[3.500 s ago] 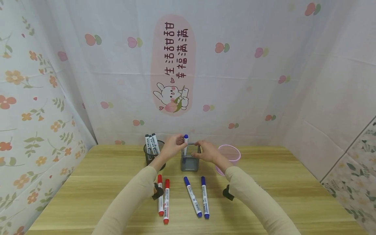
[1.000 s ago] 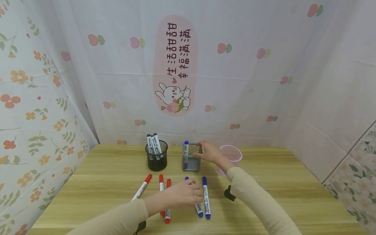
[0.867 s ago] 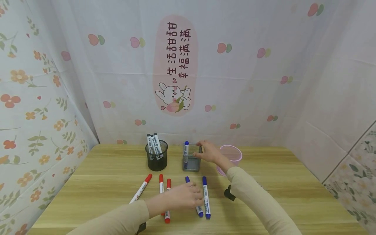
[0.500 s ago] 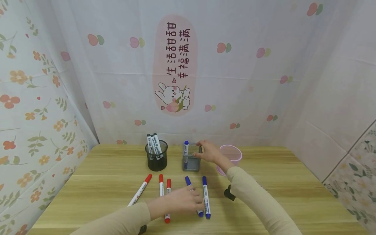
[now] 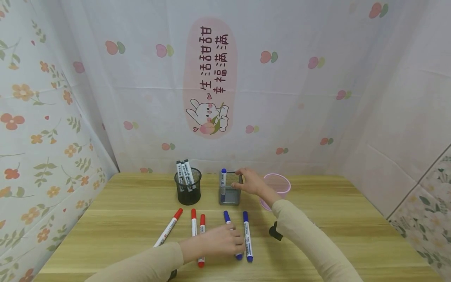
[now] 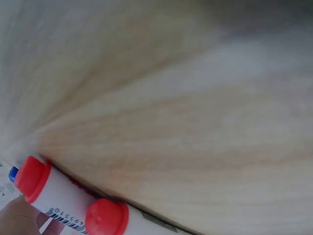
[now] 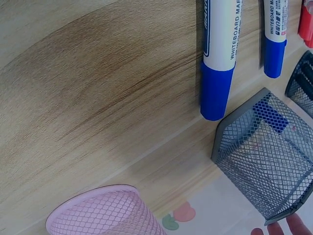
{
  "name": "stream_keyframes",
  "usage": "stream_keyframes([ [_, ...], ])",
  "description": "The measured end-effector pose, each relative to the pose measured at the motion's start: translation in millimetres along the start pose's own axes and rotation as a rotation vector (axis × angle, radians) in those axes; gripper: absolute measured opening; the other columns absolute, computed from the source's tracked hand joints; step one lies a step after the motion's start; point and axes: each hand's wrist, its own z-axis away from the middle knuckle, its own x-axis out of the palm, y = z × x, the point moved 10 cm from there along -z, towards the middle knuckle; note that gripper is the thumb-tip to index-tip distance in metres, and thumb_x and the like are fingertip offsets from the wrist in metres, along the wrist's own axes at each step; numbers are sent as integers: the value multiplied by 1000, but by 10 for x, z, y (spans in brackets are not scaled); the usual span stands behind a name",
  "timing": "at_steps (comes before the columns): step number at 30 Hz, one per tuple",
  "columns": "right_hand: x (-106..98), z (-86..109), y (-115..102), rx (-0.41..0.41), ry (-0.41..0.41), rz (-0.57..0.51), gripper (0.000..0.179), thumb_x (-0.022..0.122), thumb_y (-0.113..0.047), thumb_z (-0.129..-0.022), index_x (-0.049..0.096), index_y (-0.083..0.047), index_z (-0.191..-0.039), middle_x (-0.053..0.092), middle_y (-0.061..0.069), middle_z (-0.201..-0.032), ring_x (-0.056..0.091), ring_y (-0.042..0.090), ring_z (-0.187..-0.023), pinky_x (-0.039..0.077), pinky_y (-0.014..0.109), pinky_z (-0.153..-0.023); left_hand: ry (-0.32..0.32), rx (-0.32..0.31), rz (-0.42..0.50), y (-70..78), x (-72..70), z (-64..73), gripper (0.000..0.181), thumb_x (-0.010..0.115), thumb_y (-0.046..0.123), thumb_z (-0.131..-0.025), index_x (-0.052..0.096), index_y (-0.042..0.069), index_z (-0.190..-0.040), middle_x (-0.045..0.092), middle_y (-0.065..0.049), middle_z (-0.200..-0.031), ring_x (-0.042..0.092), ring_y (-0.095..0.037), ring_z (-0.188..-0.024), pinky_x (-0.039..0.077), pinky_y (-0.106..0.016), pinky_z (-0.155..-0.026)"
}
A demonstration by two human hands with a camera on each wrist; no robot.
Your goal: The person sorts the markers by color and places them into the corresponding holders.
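In the head view my left hand (image 5: 225, 241) is over a blue-capped whiteboard marker (image 5: 227, 216) lying on the table, its fingers gripping the barrel and hiding the middle. A second blue whiteboard marker (image 5: 248, 237) lies just to the right. My right hand (image 5: 251, 182) holds the right side of a square grey mesh pen holder (image 5: 230, 197), thumb in front and fingers at the rim. One blue marker (image 5: 223, 178) stands upright inside that holder. In the right wrist view, fingertips (image 7: 296, 225) touch the edge of the mesh holder (image 7: 264, 152).
Three red markers lie at the left, among them a slanted red marker (image 5: 168, 228). A round black mesh holder (image 5: 188, 196) with several black-capped markers stands behind them. Beyond the right forearm is a pink mesh holder (image 5: 278, 184). A printed curtain (image 5: 299, 117) hangs behind the table.
My left hand let go of a blue marker in the square holder, came back to the table and settled on another blue marker, which has shifted slightly. My right hand stays at the holder.
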Motion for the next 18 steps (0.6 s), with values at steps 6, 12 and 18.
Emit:
stream_keyframes([
  [6, 9, -9, 9, 4, 7, 3, 49, 64, -33, -80, 53, -1, -114, 54, 15, -109, 50, 30, -101, 40, 42, -84, 1, 4, -31, 8, 4, 6, 21, 59, 32, -84, 59, 30, -104, 56, 15, -106, 49, -4, -98, 36, -23, -86],
  [12, 22, -10, 27, 4, 11, 4, 49, 64, -33, -79, 53, -1, -115, 54, 14, -110, 50, 30, -101, 40, 41, -85, 72, 18, -61, 13, -57, 29, 15, 58, 29, -85, 59, 30, -99, 57, 16, -100, 50, -4, -93, 38, -21, -82],
  [18, 21, -6, 33, 17, 3, -3, 49, 64, -33, -80, 53, -1, -115, 53, 14, -111, 49, 30, -103, 39, 41, -86, 95, -3, -32, -40, -185, 65, 14, 55, 29, -87, 60, 29, -100, 58, 16, -98, 51, -2, -91, 38, -20, -81],
])
